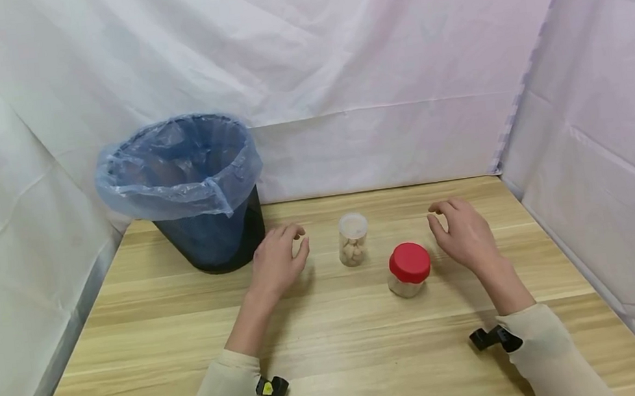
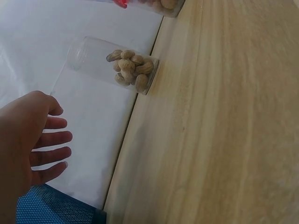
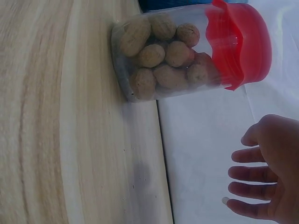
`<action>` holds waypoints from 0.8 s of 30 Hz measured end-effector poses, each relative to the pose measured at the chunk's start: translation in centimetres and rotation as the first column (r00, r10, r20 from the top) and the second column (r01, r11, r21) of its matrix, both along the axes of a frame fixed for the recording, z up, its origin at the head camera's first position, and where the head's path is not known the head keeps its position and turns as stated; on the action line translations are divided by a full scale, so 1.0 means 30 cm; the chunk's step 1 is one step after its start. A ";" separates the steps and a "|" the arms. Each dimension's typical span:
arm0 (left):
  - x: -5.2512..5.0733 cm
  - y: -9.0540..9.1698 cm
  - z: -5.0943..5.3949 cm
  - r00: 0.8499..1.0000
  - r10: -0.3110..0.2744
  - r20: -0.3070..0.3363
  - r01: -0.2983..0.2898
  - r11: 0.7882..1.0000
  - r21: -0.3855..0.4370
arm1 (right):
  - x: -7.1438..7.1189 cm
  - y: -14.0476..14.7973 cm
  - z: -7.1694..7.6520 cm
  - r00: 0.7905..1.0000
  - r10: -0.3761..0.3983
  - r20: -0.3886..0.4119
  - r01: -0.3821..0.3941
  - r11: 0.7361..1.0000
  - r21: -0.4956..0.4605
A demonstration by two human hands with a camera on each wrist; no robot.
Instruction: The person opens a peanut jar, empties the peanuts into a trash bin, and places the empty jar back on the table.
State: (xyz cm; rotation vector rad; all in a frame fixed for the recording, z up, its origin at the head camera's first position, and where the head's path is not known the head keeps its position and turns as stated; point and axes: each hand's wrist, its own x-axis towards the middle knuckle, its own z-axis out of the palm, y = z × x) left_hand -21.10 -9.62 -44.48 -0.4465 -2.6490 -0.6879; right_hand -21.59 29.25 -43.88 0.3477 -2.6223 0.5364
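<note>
Two clear jars stand upright on the wooden table. The slimmer one (image 1: 352,241) has a pale translucent lid, and peanuts (image 2: 128,67) show inside it in the left wrist view. A red lid (image 1: 410,263) tops the wider jar, which holds larger nuts in shells (image 3: 163,56). To the left of the slim jar is my left hand (image 1: 279,259), fingers loosely bent, holding nothing. My right hand (image 1: 465,233) hovers right of the red-lidded jar, also empty, with fingers relaxed and apart from the jar.
A dark bin (image 1: 210,233) lined with a blue plastic bag (image 1: 177,201) stands at the table's back left, close beside my left hand. White cloth (image 1: 366,55) hangs behind the table (image 1: 336,365) and along both sides.
</note>
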 end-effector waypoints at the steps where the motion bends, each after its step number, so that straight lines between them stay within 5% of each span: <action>1: 0.002 0.000 -0.002 1.000 -0.006 0.002 0.006 1.000 0.003 | 0.002 0.000 0.000 1.000 -0.002 -0.003 0.002 1.000 -0.005; 6: 0.004 0.000 -0.012 1.000 -0.026 0.009 0.026 0.999 0.021 | 0.006 0.005 -0.003 1.000 -0.007 -0.003 0.007 1.000 -0.008; 12: -0.002 0.009 -0.018 0.993 -0.104 0.058 0.092 0.979 0.179 | 0.001 0.003 -0.004 1.000 0.007 0.003 -0.007 1.000 -0.021; 16: -0.008 0.033 -0.024 0.974 -0.199 0.111 0.160 0.945 0.284 | 0.001 0.001 -0.002 1.000 0.011 0.010 -0.010 0.999 -0.036; 24: -0.015 0.102 -0.057 0.928 -0.290 0.234 0.186 0.905 0.383 | 0.004 -0.001 0.000 0.999 0.010 0.039 -0.008 0.999 -0.053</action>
